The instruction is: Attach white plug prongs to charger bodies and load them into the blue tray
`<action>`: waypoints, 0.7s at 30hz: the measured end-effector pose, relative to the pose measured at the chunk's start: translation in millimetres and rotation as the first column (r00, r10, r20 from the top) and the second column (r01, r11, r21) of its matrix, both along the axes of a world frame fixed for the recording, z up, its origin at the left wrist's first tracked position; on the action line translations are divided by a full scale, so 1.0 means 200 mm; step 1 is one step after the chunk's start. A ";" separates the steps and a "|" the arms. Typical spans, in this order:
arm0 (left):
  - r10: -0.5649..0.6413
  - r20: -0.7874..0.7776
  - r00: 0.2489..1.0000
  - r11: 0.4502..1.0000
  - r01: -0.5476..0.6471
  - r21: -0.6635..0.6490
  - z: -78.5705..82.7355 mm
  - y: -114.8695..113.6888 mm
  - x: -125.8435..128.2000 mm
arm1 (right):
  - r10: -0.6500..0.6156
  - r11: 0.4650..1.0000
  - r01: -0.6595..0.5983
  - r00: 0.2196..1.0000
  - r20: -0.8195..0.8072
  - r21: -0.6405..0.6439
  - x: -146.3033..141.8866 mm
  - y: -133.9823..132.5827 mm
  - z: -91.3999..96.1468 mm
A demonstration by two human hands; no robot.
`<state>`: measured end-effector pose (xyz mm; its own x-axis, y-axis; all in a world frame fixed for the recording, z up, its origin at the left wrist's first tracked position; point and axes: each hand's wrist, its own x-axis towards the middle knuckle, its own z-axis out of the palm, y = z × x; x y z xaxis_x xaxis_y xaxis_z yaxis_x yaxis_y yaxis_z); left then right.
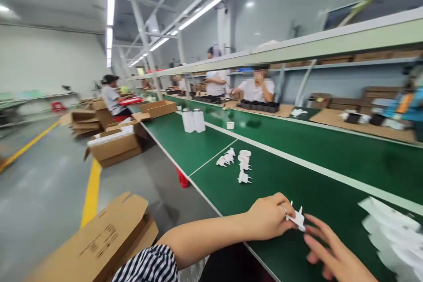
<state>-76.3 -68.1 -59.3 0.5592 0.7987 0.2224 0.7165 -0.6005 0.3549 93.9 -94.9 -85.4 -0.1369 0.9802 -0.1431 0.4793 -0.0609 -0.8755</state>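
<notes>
My left hand (272, 217) reaches across the green table and pinches a white two-pin plug adapter (298, 218), its metal pins pointing up and away. Beside it, my right hand (330, 244) has its fingers stretched apart, with the fingertips close to the adapter's edge; whether they touch it I cannot tell. Farther up the table lie more white plug adapters (244, 177), and a second small group of adapters (226, 157) is to their left. A fanned stack of white paper-like pieces (395, 235) lies right of my right hand.
Two white upright packs (194, 120) and a white roll (230, 125) stand farther along the green table (211, 187). An open carton (115, 143) and a nearer cardboard box (109, 238) are on the left. Co-workers (254, 90) sit across the table, near black trays (259, 105).
</notes>
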 end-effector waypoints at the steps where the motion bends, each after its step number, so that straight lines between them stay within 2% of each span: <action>1: -0.015 0.026 1.000 1.000 0.015 -0.001 0.01 0.01 0.04 | -0.015 0.995 -0.002 0.988 -0.155 -0.104 -0.03 0.01 0.03; 2: -0.033 0.037 0.999 0.999 0.034 -0.006 0.01 0.03 0.07 | -0.044 0.984 -0.011 0.953 -0.301 -0.178 -0.05 0.03 0.07; 4: -0.078 0.043 0.996 0.996 0.080 -0.033 0.03 0.07 0.12 | -0.101 0.970 -0.030 0.853 -0.511 -0.242 -0.09 0.09 0.12; 6: -0.149 0.054 0.987 0.985 0.153 -0.081 0.06 0.13 0.12 | -0.148 0.960 -0.044 0.756 -0.637 -0.275 -0.11 0.13 0.13; 9: -0.247 0.059 0.967 0.957 0.253 -0.145 0.11 0.23 0.04 | -0.270 0.934 -0.030 0.596 -0.756 -0.357 -0.10 0.15 0.09; 10: -0.217 0.030 0.976 0.963 0.219 -0.158 0.11 0.26 -0.01 | -0.312 0.922 -0.025 0.545 -0.778 -0.387 -0.09 0.15 0.08; 12: -0.051 -0.130 0.990 0.985 0.029 -0.169 0.08 0.31 -0.11 | -0.365 0.903 -0.030 0.473 -0.802 -0.429 -0.08 0.14 0.06; 13: 0.034 -0.233 0.972 0.987 -0.070 -0.148 0.06 0.33 -0.16 | -0.375 0.897 -0.040 0.455 -0.807 -0.440 -0.07 0.14 0.06; 15: 0.143 -0.401 0.905 0.981 -0.183 -0.062 0.00 0.33 -0.24 | -0.381 0.893 -0.050 0.446 -0.810 -0.448 -0.07 0.13 0.06; 17: 0.169 -0.476 0.863 0.983 -0.183 0.016 -0.04 0.31 -0.30 | -0.375 0.894 -0.045 0.471 -0.798 -0.446 -0.06 0.13 0.07; 19: 0.161 -0.496 0.853 0.986 -0.159 0.046 -0.06 0.31 -0.35 | -0.347 0.904 -0.027 0.536 -0.770 -0.426 -0.06 0.12 0.06; 21: 0.162 -0.495 0.854 0.986 -0.161 0.046 -0.04 0.33 -0.38 | -0.256 0.937 -0.010 0.662 -0.705 -0.349 -0.07 0.10 0.06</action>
